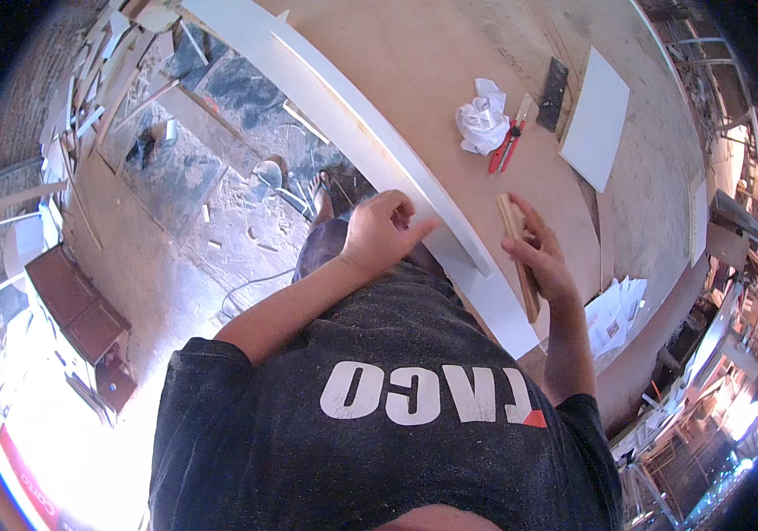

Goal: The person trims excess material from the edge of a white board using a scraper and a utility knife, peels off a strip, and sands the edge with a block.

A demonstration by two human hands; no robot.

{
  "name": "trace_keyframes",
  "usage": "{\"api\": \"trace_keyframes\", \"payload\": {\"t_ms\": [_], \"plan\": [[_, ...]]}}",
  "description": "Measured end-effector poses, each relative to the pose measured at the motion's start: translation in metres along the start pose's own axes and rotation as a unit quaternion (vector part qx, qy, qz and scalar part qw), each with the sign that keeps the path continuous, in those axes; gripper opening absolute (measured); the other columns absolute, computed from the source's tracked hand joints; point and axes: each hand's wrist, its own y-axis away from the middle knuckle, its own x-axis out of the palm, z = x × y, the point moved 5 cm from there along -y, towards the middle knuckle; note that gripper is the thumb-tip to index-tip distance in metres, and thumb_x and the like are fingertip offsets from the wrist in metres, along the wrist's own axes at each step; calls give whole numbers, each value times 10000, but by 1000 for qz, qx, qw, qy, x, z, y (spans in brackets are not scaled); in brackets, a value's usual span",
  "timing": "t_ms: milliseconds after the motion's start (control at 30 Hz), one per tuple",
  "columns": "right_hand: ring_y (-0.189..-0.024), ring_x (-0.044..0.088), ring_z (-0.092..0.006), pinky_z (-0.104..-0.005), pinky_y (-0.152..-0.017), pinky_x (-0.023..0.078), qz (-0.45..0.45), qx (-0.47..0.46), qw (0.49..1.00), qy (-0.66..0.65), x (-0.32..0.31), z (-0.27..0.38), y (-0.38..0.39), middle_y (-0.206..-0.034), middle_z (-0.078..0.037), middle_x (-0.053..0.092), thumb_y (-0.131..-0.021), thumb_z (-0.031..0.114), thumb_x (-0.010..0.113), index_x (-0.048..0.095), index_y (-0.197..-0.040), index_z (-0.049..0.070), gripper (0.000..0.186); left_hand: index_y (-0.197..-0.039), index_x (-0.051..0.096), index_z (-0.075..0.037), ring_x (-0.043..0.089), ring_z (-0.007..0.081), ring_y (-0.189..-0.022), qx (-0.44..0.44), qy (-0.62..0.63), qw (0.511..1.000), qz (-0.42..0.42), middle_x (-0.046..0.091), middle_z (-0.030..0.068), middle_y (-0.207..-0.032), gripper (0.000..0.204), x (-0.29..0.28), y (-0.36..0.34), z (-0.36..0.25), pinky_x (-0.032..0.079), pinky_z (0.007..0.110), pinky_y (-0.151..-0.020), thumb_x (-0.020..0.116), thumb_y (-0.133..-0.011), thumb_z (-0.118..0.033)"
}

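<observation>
A long white panel (326, 84) runs diagonally from the far left toward my body, with a narrow white strip (397, 164) along it. At the panel's near edge is my left hand (383, 234); its fingers are loosely bent and apart from the outstretched thumb, which lies over the white surface. I see nothing held in it. My right hand (543, 257), to the right of the panel, is closed around a narrow wooden block (512, 212) with a layered edge. The block's lower end reaches down beside the panel, and my fingers hide part of its middle.
On the brown tabletop (406, 53) lie crumpled white paper (483, 117), a red utility knife (507, 146), a dark flat strip (553, 93) and a white board (596, 119). Paper sheets (614, 314) lie near my right forearm. Offcuts (96, 97) litter the floor at left.
</observation>
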Motion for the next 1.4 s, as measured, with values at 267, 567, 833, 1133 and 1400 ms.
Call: {"api": "trace_keyframes", "payload": {"t_ms": [267,567,833,1133,1400], "plan": [[-1226,650,-445,-504,-1021,545,-98,-176,858,473,81,52,-47,-1399,-286,591,-855,468,826,496,-1589,185,853,-712,733,4,741,264,-569,-182,-9,972,149,716,149,-629,486,64,-22,52,619,414,-613,720,-957,-415],[-1203,661,-432,-528,-954,570,-77,-161,821,543,84,34,-64,-1409,-249,559,-877,488,794,479,-1601,250,825,-856,741,58,736,221,-551,-145,141,962,184,735,124,-677,303,92,-34,69,618,384,-556,591,-1011,-156],[-1170,669,-432,-547,-908,583,-84,-202,798,561,103,52,-79,-1377,-252,561,-877,451,795,495,-1598,249,806,-980,739,11,727,206,-566,-89,160,962,201,732,96,-716,234,94,-32,71,609,357,-547,607,-1018,-179],[-1083,698,-457,-556,-845,586,-81,-246,784,565,144,112,-144,-1275,-264,605,-901,443,736,542,-1566,203,733,-1009,714,46,720,201,-552,-175,222,932,226,732,102,-722,351,90,-38,61,586,353,-505,735,-991,-304],[-993,714,-445,-535,-784,604,-106,-331,735,582,181,159,-219,-1168,-249,616,-896,473,733,550,-1549,147,752,-1063,681,113,721,214,-545,-147,253,932,213,716,124,-745,439,77,-39,51,599,360,-507,747,-1001,-316]]}}
